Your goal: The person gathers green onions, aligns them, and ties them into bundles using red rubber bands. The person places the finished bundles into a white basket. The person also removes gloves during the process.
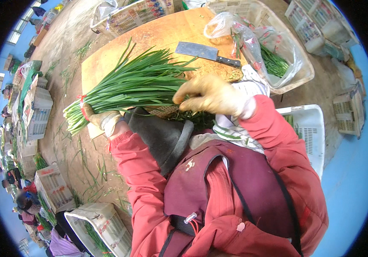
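A large bunch of garlic chives lies over the wooden board, its pale stem ends at the left tied with a red band. My left hand, in a yellowish work glove, is closed round the stems near that band. My right hand, gloved too, is at the leaf-tip end with fingers apart and curved; whether it touches the leaves is unclear. Behind it on the board lies a cleaver with a black handle. Cut bits of leaf lie close to the handle.
A crate at the right holds a clear plastic bag and chives. More crates stand behind the board, at lower right and lower left. Leaf scraps litter the floor. Several people are at far left.
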A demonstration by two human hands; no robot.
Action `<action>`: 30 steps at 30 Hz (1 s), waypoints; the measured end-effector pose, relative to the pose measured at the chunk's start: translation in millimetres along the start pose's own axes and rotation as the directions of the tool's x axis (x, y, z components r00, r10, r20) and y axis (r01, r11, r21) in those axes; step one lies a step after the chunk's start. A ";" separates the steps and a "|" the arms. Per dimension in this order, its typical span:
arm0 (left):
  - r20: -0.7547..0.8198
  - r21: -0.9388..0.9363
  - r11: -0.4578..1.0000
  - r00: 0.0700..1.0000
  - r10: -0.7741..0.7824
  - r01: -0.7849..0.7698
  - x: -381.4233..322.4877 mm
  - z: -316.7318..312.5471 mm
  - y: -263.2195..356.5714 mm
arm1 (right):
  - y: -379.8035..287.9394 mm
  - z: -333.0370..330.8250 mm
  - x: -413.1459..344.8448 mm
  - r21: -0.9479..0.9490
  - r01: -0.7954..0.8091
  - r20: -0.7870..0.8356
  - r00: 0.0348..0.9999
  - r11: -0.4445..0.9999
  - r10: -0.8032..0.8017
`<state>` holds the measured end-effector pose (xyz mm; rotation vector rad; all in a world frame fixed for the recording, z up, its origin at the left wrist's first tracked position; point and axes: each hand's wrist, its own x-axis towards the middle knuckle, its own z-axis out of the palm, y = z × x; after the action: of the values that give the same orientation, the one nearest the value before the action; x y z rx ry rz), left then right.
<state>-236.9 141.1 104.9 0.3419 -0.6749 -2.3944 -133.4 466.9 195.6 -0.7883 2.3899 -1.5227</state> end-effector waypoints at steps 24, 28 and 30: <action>-0.077 0.087 0.990 0.991 -0.107 0.113 -31.4 16.7 -9.9 | 31.1 74.4 47.6 -0.787 0.055 -0.051 0.987 0.615 -0.153; -0.059 0.080 0.980 0.982 -0.178 0.183 -27.3 7.7 -11.1 | 24.2 66.4 38.0 -0.747 0.231 -0.018 0.931 0.624 -0.365; -0.111 0.026 0.981 0.976 -0.187 0.191 -20.0 3.1 -13.2 | 13.7 56.6 28.6 -0.675 0.284 -0.022 0.915 0.681 -0.404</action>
<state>-229.1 163.8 101.9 0.5698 -0.6635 -2.5232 -137.2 412.0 161.3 -1.3671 3.0983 -0.8002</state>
